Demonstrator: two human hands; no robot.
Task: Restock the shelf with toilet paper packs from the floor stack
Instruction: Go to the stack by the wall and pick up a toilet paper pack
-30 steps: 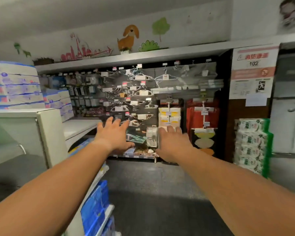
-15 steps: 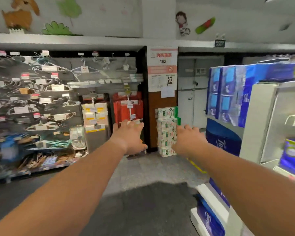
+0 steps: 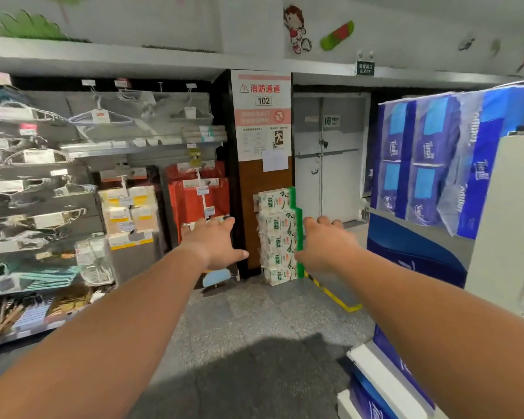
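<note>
open grey floor (image 3: 254, 343) runs ahead between the hanger rack (image 3: 43, 192) at left and the blue-pack shelf (image 3: 436, 164) at right. green-and-white toilet paper stack (image 3: 277, 237) stands upright on the floor against the brown pillar (image 3: 263, 182), long axis vertical. left hand (image 3: 217, 244) and right hand (image 3: 324, 246), outstretched, fingers spread, apart, empty.

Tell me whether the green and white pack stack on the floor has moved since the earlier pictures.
No. The green and white pack stack stands against the brown pillar with the 102 sign as before; only the head camera has turned right.
</note>
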